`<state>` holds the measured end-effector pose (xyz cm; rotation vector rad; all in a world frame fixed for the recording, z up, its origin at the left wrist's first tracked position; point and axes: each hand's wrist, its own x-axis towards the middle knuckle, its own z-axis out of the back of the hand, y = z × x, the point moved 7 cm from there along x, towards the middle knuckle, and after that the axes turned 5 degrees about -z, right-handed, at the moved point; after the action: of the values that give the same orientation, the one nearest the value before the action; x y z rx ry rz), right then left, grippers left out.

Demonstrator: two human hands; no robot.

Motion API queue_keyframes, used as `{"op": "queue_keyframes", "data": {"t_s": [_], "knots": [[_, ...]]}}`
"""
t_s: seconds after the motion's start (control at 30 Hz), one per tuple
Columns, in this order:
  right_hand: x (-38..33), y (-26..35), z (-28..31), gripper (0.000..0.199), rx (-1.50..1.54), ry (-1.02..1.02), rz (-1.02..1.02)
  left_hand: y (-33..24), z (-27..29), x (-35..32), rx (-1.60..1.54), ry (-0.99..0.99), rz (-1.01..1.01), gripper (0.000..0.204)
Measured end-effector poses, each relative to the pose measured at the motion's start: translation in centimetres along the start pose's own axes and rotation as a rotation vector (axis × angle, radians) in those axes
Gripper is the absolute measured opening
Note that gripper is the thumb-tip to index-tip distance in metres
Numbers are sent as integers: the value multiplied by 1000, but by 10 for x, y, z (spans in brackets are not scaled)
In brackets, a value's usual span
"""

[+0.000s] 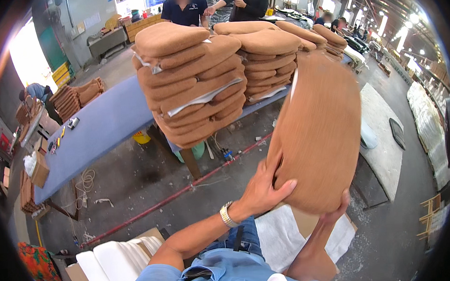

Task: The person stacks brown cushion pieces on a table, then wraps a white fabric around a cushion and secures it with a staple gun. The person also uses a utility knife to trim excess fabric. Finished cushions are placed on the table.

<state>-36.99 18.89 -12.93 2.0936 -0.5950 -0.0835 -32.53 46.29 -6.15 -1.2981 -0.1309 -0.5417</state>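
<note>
A brown cushion (321, 132) hangs at right, gripped by both hands: the left hand (261, 191) clamps its left side; the right hand (337, 207) grasps its near right corner. The blue shirt (229, 266) shows partial lettering. Brown stacks (196, 87) stand farther left, on the blue table (103, 127).

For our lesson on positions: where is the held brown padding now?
In the head view, the brown padding is right of centre, left hand at its lower left, right hand at its lower right, with a tall cushion stack to its left.
</note>
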Motion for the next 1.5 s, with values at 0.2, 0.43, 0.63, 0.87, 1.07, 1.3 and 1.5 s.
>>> {"op": "queue_keyframes", "data": {"t_s": [0.2,0.43,0.63,0.87,1.07,1.3,1.5], "knots": [[227,4,-141,55,230,217,149,-52,84,154,343,-406,-470,92],[447,-53,-333,49,290,487,55,-45,173,314,520,-700,-465,80],[499,-177,-444,61,110,814,-384,10,207,337,785,-819,-182,81],[497,-233,-456,63,-96,834,-520,79,200,287,679,-702,48,81],[443,-199,-372,43,-1,542,81,128,146,254,238,-561,11,67],[214,-367,-55,30,-682,159,-661,327,56,83,369,339,481,59],[-164,-354,255,39,-1006,-822,-937,372,61,-60,195,751,572,59]]}}
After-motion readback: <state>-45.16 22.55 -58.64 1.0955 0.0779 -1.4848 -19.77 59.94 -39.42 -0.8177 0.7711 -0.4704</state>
